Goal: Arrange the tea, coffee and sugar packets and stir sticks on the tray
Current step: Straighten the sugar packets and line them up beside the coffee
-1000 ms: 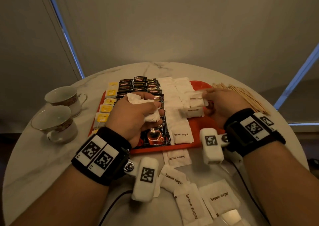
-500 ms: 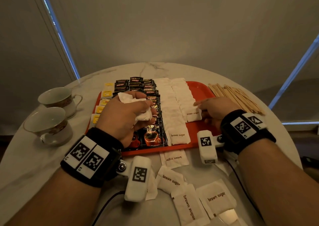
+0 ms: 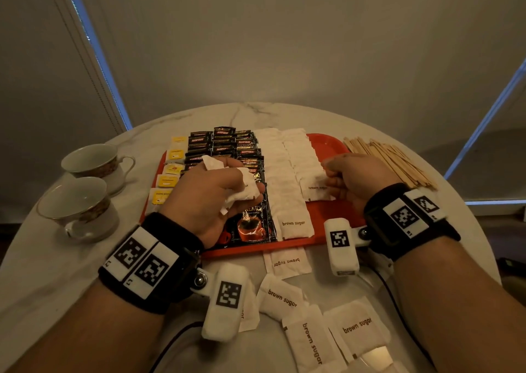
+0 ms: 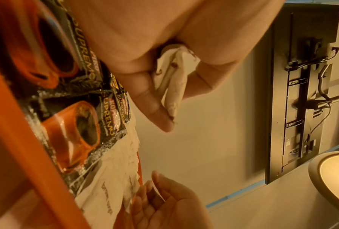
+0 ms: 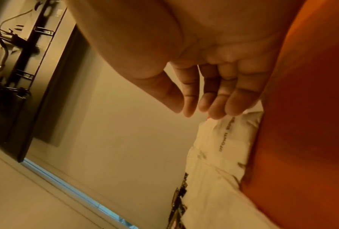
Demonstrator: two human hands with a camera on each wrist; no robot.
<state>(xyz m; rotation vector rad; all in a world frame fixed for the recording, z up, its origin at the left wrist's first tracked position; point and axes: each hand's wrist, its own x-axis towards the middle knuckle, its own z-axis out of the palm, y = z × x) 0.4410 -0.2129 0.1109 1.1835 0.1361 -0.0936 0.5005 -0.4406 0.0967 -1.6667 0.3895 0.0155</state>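
A round white marble surface stands by a plain wall. On it sit one red tray and two cups. Five sugar packets lie loose near the person. The left hand squeezes a bunch of sugar packets. The right hand rests on the tray with loose, empty fingers, beside the stir sticks.

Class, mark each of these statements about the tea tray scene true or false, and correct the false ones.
1. The left hand grips white sugar packets. True.
2. The stir sticks lie on the red tray. False: they lie on the table, right of the tray.
3. Two teacups stand left of the tray. True.
4. The right hand holds a coffee sachet. False: its fingers are relaxed and hold nothing.
5. Loose brown sugar packets lie on the table in front of the tray. True.
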